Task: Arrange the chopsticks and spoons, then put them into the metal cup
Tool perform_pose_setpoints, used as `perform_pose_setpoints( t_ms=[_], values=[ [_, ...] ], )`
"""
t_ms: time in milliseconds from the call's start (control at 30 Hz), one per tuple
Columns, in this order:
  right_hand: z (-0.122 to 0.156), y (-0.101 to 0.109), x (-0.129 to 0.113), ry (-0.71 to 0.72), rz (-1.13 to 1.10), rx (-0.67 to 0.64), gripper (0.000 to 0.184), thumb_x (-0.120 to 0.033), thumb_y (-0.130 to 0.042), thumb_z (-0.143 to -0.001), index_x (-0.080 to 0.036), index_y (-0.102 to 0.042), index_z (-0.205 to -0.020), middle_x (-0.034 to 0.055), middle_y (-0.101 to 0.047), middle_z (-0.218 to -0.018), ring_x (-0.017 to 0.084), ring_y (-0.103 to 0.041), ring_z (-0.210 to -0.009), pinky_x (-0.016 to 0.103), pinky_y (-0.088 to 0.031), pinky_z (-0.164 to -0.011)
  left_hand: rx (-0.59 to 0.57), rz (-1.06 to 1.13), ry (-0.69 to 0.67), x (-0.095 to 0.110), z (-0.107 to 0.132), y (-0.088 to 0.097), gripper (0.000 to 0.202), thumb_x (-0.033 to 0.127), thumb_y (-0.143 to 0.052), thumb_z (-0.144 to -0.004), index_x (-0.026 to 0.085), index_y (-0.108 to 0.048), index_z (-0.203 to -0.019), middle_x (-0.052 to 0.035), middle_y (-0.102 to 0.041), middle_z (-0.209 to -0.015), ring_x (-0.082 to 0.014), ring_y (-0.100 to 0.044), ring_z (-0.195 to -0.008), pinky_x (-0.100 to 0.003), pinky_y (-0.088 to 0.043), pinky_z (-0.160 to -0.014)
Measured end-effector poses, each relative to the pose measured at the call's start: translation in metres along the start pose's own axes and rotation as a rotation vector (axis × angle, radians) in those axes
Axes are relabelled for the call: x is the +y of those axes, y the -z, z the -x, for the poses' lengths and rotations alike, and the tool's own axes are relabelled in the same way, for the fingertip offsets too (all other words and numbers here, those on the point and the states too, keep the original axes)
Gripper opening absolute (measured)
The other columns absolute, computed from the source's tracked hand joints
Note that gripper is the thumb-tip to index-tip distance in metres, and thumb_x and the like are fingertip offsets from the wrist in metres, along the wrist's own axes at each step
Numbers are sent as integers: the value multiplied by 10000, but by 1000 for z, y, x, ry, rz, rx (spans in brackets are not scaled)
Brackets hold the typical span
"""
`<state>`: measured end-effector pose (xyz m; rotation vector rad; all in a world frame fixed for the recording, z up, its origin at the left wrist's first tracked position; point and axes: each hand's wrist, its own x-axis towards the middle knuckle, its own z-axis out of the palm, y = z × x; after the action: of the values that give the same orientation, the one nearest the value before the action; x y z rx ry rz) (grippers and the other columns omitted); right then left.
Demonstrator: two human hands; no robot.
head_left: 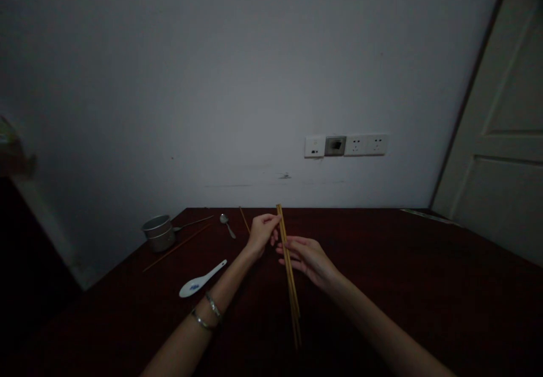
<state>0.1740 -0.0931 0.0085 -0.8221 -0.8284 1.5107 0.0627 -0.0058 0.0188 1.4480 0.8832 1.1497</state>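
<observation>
Several light wooden chopsticks (290, 279) form a loose bundle in front of me, pointing away, their near ends uneven. My left hand (263, 232) pinches the bundle near its far end, thumb and fingers closed on it. Lower down, my right hand (306, 257) grips the same chopsticks between thumb and fingers from the right side. Left of my left forearm lies a white spoon (202, 279) with a blue mark in its bowl. A single chopstick (244, 219) lies just beyond my left hand, partly hidden by it.
On the dark red table (382, 286), a metal cup (159, 234) stands at the left. Near it lie a reddish-brown chopstick (177, 247), a thin-handled utensil (193, 223) and a small metal spoon (228, 226). Wall sockets (356, 145) sit above the table; a door (504, 139) is at right.
</observation>
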Motion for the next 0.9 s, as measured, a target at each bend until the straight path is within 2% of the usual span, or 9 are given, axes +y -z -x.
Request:
perform_pose_setpoints(
  t_ms=[167,333,400,667,900],
  values=[
    [-3,4,3,3,6,-30,167,-166,-654,-666,-87,-627,-810,119,-665,-847,187,-632,-780,350,-529,-713,32,50,51,-2,3,-4,327,441,-622,-644,121,-555,-640,49,-457,-359,-56,-382,-271,-151,-244,-269],
    [-5,7,5,8,28,-29,181,-176,-660,-665,-89,-638,-822,120,-667,-859,184,-633,-787,333,-530,-710,0,115,125,-1,7,-6,359,441,-645,-627,89,-601,-678,-43,-607,-590,-29,-399,-330,-144,-240,-275],
    [-5,7,5,11,28,-33,188,-180,-660,-667,-87,-639,-829,123,-665,-871,183,-632,-793,335,-529,-717,-5,116,137,-1,7,-6,366,438,-650,-625,82,-619,-704,-63,-623,-635,-28,-406,-345,-143,-243,-278],
    [-3,6,3,-4,37,-32,193,-199,-658,-672,-88,-640,-829,120,-665,-857,176,-634,-769,321,-531,-697,1,101,92,-4,4,-4,383,454,-645,-628,79,-640,-708,-67,-621,-620,-37,-418,-368,-148,-261,-295],
    [-1,4,3,-5,45,-7,188,-195,-661,-663,-81,-634,-810,118,-667,-806,171,-638,-724,312,-531,-673,-4,83,85,-5,4,-5,373,442,-643,-632,76,-642,-702,-59,-622,-594,-14,-336,-316,-161,-222,-296]
  ],
)
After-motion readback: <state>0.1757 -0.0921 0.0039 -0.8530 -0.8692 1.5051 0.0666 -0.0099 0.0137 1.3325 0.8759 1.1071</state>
